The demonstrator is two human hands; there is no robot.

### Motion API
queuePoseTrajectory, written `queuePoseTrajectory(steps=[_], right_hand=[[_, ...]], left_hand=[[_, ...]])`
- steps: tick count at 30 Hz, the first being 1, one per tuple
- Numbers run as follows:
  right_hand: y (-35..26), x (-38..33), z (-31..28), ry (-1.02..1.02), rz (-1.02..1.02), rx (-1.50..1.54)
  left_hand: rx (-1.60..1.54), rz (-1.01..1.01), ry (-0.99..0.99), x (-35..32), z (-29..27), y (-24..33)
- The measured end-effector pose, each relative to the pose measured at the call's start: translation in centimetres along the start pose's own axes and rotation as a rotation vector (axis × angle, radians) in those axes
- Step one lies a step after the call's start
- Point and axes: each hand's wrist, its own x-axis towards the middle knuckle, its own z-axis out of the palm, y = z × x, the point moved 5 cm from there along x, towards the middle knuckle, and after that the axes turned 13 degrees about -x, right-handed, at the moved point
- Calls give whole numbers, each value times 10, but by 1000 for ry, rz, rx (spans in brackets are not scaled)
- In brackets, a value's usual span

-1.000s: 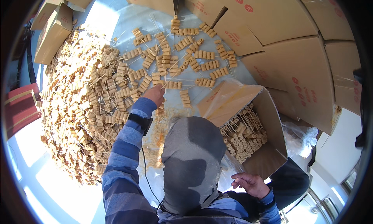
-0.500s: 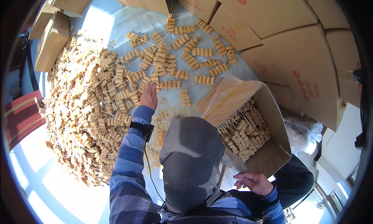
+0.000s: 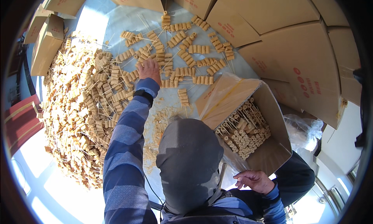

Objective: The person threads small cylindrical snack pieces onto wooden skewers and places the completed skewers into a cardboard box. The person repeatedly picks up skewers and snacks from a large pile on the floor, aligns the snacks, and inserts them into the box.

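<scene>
Reaching into skewered rolls on the bench

Head view: the left hand (image 3: 149, 70) stretches out, palm down, fingers (image 3: 144, 65) loosely spread on the skewers of tan rolls (image 3: 171, 82) lying flat at the edge of the big heap (image 3: 83, 107); the nearest skewer's long axis runs left to right, others point every way. The right hand (image 3: 254, 180) hangs low by the open carton (image 3: 268, 107) of skewers, fingers curled, pinching the clear plastic liner's (image 3: 233, 156) edge. Closed cartons (image 3: 287, 49) ring the pale bench (image 3: 116, 22).
</scene>
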Motion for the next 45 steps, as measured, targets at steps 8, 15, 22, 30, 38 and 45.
queuePoseTrajectory(steps=[8,15,22,30,38,45], right_hand=[[3,4,-3,-50,-5,26],[5,3,-4,-66,15,44],[-20,0,-7,39,-26,5],[-153,-24,-23,544,-361,-69],[-222,-46,44,610,-765,-316],[-190,-62,69,447,-657,-142]], left_hand=[[-158,69,-294,-9,5,-2],[-412,-23,-232,-61,9,-41],[-2011,-473,-583,-127,-26,7],[-2479,-239,-313,-89,-221,44],[-2533,-67,-335,-142,-375,97],[-2390,-49,-466,-216,-400,172]])
